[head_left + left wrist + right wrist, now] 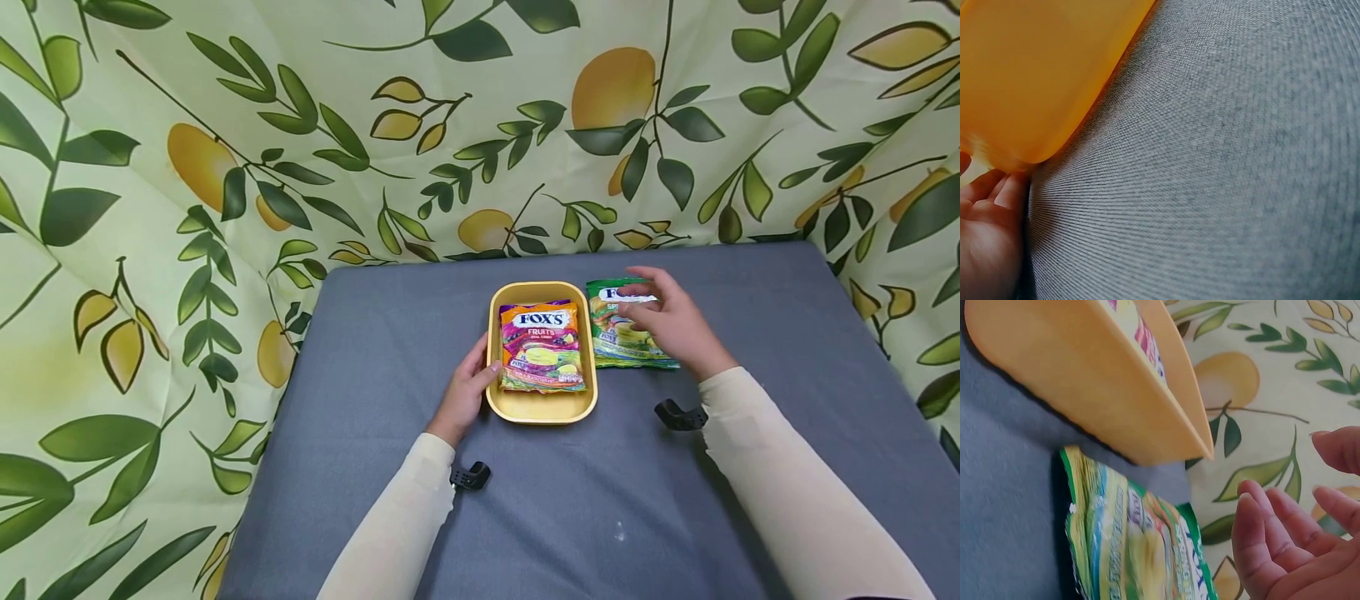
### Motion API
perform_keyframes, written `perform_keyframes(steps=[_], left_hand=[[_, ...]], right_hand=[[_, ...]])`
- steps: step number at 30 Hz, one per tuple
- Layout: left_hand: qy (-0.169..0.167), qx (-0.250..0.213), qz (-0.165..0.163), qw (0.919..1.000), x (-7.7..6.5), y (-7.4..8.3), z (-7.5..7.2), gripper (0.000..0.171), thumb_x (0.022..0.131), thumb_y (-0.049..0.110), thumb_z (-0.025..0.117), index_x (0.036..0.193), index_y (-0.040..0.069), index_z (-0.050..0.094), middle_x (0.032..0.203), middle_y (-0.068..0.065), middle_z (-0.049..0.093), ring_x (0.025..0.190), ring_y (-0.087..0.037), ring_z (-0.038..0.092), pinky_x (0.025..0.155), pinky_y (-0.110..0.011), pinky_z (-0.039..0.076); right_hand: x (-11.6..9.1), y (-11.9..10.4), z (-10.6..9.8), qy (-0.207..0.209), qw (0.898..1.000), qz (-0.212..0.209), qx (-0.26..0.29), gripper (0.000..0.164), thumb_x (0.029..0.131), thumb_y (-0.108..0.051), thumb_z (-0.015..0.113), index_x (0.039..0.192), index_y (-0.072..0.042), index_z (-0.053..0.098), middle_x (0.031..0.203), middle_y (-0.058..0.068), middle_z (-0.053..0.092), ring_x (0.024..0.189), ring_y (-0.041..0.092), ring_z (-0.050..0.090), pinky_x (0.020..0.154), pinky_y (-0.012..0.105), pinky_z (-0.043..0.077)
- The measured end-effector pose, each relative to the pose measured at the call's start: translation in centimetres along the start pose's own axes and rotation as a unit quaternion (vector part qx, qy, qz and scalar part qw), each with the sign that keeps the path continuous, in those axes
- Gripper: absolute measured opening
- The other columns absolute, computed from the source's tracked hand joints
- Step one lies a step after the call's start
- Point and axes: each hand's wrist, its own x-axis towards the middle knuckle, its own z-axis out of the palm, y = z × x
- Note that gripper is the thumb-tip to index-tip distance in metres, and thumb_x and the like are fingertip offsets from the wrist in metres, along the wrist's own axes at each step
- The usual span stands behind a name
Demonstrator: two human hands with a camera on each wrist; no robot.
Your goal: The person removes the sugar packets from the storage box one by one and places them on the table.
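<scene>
A yellow plastic tray [542,408] lies on the table, an orange bag of Fox's fruit candy [543,346] in it over a purple-edged bag [558,304]. My left hand [468,392] grips the tray's left side, thumb over the rim and fingers along the outer wall, also visible in the left wrist view. Just right of the tray lies a green Fox's candy bag [622,342]. Above its upper right part is my right hand [667,321], fingers loosely bent and apart, nothing between them. In the right wrist view this hand shows beside the green bag [1141,544].
Grey cloth [375,392] covers the table. Behind and at both sides hangs a curtain [420,183] printed with leaves and lemons. A black band [471,476] is on the left wrist, and another black band [680,415] on the right wrist.
</scene>
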Motion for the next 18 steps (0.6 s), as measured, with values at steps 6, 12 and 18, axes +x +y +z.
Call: perform_keyframes(steps=[6,12,18], left_hand=[[-0.001,0.007,0.001,1.0000,0.0,0.0,0.0,0.067,0.112,0.012,0.057,0.171,0.002,0.029,0.175,-0.017,0.030,0.159,-0.029,0.029,0.124,-0.038,0.032],[-0.002,0.007,0.005,1.0000,0.0,0.0,0.0,0.067,0.111,0.011,0.056,0.171,0.000,0.028,0.174,-0.019,0.030,0.159,-0.030,0.030,0.124,-0.038,0.032],[-0.001,0.005,0.003,1.0000,0.0,0.1,0.0,0.066,0.112,0.012,0.056,0.171,0.001,0.029,0.174,-0.018,0.031,0.159,-0.029,0.030,0.125,-0.039,0.032]], right_hand=[[-0.1,-0.8,1.9,-0.024,0.999,0.005,0.029,0.069,0.110,-0.014,0.065,0.170,-0.006,0.031,0.152,0.027,0.053,0.124,0.043,0.064,0.093,0.045,0.063],[-0.1,-1.2,3.7,-0.044,0.998,0.006,0.044,0.069,0.109,-0.011,0.066,0.169,-0.004,0.031,0.152,0.027,0.052,0.123,0.041,0.065,0.094,0.052,0.062],[-0.3,-1.7,5.4,-0.060,0.997,0.013,0.048,0.068,0.108,-0.009,0.067,0.168,-0.003,0.033,0.149,0.027,0.054,0.114,0.042,0.066,0.091,0.041,0.063]])
